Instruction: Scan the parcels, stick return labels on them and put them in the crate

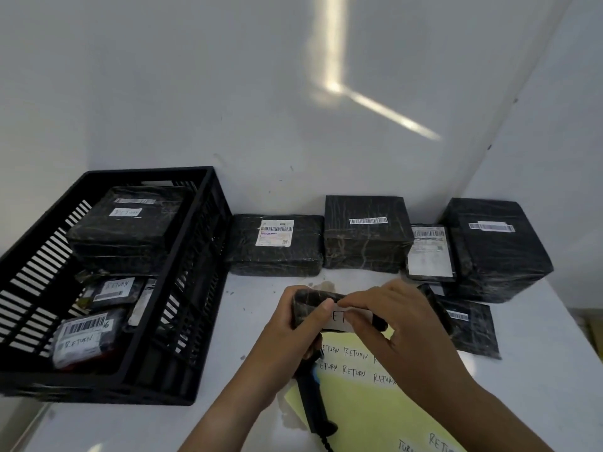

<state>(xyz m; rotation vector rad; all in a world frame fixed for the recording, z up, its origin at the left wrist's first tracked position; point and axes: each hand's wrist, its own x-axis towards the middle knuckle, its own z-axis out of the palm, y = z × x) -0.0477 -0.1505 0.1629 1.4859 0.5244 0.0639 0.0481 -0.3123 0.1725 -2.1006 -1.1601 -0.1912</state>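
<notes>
My left hand (295, 327) grips a small black wrapped parcel (310, 300) above the table, thumb across its front. My right hand (388, 318) presses a white return label (339, 319) onto that parcel with its fingertips. Under my hands lies a yellow sheet (365, 386) with handwritten RETURN labels, and a black handheld scanner (313, 402) rests on it. The black crate (182, 288) at the left holds three labelled parcels, among them a large one (130, 223).
Along the wall stand wrapped parcels with barcodes: a flat one (275, 244), a box (367, 234), a small one (429, 252) and a big box (496, 249). A flat black mailer (466, 324) lies right of my hands. The white table ends at the right.
</notes>
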